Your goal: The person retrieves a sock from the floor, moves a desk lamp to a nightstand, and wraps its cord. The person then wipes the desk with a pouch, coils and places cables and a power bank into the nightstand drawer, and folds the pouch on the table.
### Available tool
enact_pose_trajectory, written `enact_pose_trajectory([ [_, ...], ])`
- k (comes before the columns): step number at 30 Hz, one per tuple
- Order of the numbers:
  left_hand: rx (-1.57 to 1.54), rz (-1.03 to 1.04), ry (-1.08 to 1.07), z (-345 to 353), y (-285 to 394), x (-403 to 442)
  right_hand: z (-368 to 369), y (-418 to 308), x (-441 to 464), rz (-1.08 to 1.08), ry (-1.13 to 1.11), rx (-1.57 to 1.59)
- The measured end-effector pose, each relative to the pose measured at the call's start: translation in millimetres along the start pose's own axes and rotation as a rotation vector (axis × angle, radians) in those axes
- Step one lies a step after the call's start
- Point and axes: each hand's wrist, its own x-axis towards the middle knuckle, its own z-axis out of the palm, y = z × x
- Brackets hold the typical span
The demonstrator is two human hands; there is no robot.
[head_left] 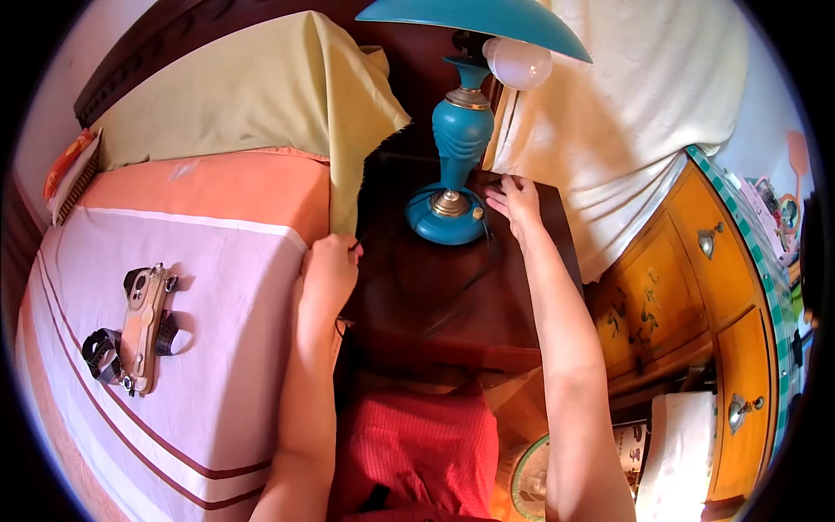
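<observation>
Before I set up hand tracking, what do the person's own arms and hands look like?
The left hand and right hand are gloveless; the left forearm and right forearm show no sleeve or watch. A small dark loop edges the left forearm; I can't tell whether it's worn. Red, finely checked cloth between the arms looks like clothing.

Up top, we lose the crown of the blue lampshade (487,24) to the edge; at the left hand (329,268), a dark sliver (358,244), perhaps cord, is too small for us; the right forearm (574,418) hides part of a green-rimmed round object (527,487).
</observation>
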Motion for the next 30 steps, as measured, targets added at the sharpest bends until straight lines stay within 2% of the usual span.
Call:
enact_pose_trajectory([
  [1, -0.161, 0.013, 0.064, -1.1, -1.7, 4.6, -5.9, 2.0, 2.2, 0.000, -0.008, 0.062],
  [2, -0.159, 0.011, 0.063, -1.4, -0.2, 2.2, -12.1, 4.7, 4.0, 0.003, -0.008, 0.063],
  [4, -0.276, -0.112, 0.086, -11.8, 19.0, -8.5, -17.5, 4.7, -0.2, 0.037, -0.033, 0.107],
  [5, -0.390, -0.247, -0.048, -18.9, 28.5, -19.7, -20.3, 3.9, -4.2, 0.044, -0.060, 0.137],
  [6, -0.390, -0.247, -0.046, -20.5, 29.2, -33.6, -21.8, 1.6, -9.1, 0.044, -0.062, 0.137],
  [8, -0.640, -0.350, -0.337, -20.8, 28.7, -56.8, -23.7, -4.8, -15.7, 0.018, -0.068, 0.160],
  [11, -0.754, -0.257, -0.411, -0.2, 14.4, -60.9, -23.7, -9.5, -23.8, -0.021, -0.055, 0.193],
  [12, -0.754, -0.261, -0.412, 5.4, 12.9, -54.9, -26.4, -8.8, -25.1, -0.018, -0.054, 0.192],
  [14, -0.977, -0.383, -0.206, 13.5, 17.3, -22.4, -35.9, -11.0, -23.1, -0.095, 0.077, 0.300],
  [15, -0.978, -0.379, -0.207, 16.3, 22.0, -6.3, -44.4, -12.3, -22.5, -0.119, 0.116, 0.309],
  [17, -1.155, -0.430, -0.018, 21.4, 31.3, 15.9, -54.9, -22.1, -32.6, -0.189, 0.225, 0.315],
  [18, -1.158, -0.429, -0.020, 21.9, 33.2, 18.3, -60.3, -28.1, -40.1, -0.223, 0.261, 0.336],
  [20, -1.175, -0.471, -0.307, 22.4, 35.3, 19.7, -74.4, -37.2, -58.6, -0.303, 0.235, 0.435],
  [21, -1.107, -0.453, -0.367, 21.0, 35.7, 11.4, -75.3, -46.1, -73.6, -0.310, 0.282, 0.447],
  [26, -1.026, -0.422, -0.503, 21.4, 38.1, -16.1, -87.8, -65.3, -124.2, -0.279, 0.287, 0.471],
  [28, -1.316, -0.351, -0.370, 35.9, 27.7, 8.5, -92.5, -64.5, -137.5, -0.225, 0.243, 0.474],
  [30, -1.457, -0.383, -0.094, 50.6, 24.9, 38.5, -90.2, -70.6, -152.4, -0.206, 0.284, 0.465],
])
